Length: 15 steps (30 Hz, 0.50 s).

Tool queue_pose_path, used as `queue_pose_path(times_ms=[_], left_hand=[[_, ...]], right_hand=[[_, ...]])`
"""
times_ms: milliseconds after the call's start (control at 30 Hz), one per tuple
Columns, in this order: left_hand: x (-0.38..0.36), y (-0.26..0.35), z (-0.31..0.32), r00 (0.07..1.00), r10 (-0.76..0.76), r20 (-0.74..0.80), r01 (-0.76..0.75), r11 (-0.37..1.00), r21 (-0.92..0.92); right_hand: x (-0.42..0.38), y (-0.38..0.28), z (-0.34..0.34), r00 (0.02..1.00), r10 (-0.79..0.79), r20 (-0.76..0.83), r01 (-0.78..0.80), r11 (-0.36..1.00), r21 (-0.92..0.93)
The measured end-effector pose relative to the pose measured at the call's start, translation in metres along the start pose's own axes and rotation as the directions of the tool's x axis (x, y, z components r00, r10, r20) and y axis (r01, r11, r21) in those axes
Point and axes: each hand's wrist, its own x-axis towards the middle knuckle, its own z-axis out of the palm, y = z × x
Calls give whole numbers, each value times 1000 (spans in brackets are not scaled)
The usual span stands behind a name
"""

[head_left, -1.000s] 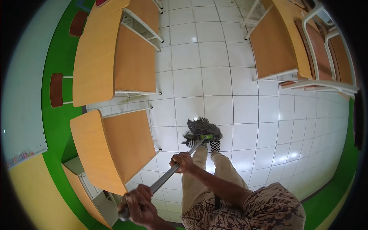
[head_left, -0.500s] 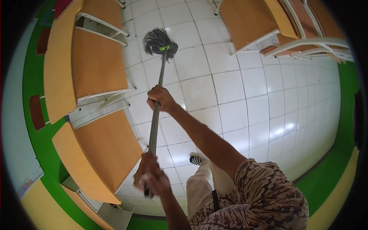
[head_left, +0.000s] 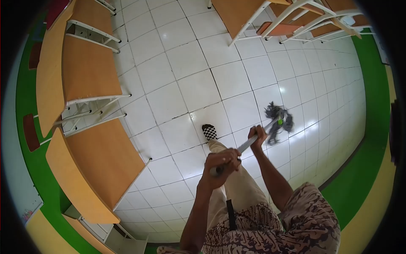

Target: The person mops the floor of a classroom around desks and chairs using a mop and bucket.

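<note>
The mop (head_left: 280, 122) has dark grey strands and a small green connector, and its head rests on the white tiles at right of centre. Its metal handle slants back toward my body. My left hand (head_left: 220, 164) is wrapped around the upper end of the handle, in front of my thighs. Further down the shaft, my right hand (head_left: 258, 137) grips it close to the mop head. Both hands are closed. The mop strands are spread out and slightly blurred.
Wooden desks (head_left: 91, 67) with white metal legs line the left side. More desks and chairs (head_left: 292, 27) stand at the upper right. My checkered shoe (head_left: 209, 132) is on the tiled floor (head_left: 186, 84). A green wall band (head_left: 368, 106) borders the right.
The mop head has swung from the upper left to the right and nearer my body. Both hands have moved right with the handle, still gripping it. One foot has come forward.
</note>
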Motion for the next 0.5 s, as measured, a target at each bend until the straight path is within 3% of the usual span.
queue_pose_path(times_ms=[33, 100, 133, 167, 200, 233, 267, 300, 333, 367, 433, 500], left_hand=[[-10, 4, 4, 1000, 15, 7, -15, 1000, 4], [-38, 28, 19, 985, -36, -169, 39, 999, 16], [-54, 51, 25, 958, 6, -285, 31, 992, 126], [-76, 72, 24, 939, -52, -339, 108, 983, 150], [-90, 98, 25, 934, -24, -356, 131, 951, 279], [-88, 112, 21, 936, 270, -227, -170, 910, 378], [-101, 130, 23, 921, 275, -274, -131, 884, 449], [-114, 145, 23, 902, 295, -314, -99, 851, 516], [-121, 154, 21, 882, 363, -301, -160, 831, 533], [-128, 156, 24, 844, 359, -399, -76, 816, 573], [-137, 134, 16, 716, 457, -527, -42, 782, 622], [-136, 111, 17, 680, 481, -553, 1, 754, 657]], right_hand=[[4, 12, 7, 996, -71, -55, 66, 995, -78], [-4, 10, 15, 1000, -20, 11, 16, 952, 307], [-7, -3, 25, 996, 30, 82, -67, 865, 498], [-11, -27, 40, 985, 62, 159, -153, 733, 662], [-10, -70, 47, 838, 264, 478, -526, 158, 836], [-13, -97, 73, 971, -45, 235, -150, 654, 742], [-15, -135, 92, 967, -103, 232, -106, 665, 740], [8, -181, 88, 940, -342, 3, 248, 687, 683], [10, -212, 104, 915, -402, 44, 251, 651, 716], [12, -237, 116, 861, -486, 149, 223, 624, 749], [11, -274, 140, 829, -543, 138, 203, 521, 829], [10, -281, 162, 718, -672, 182, 235, 480, 845]])
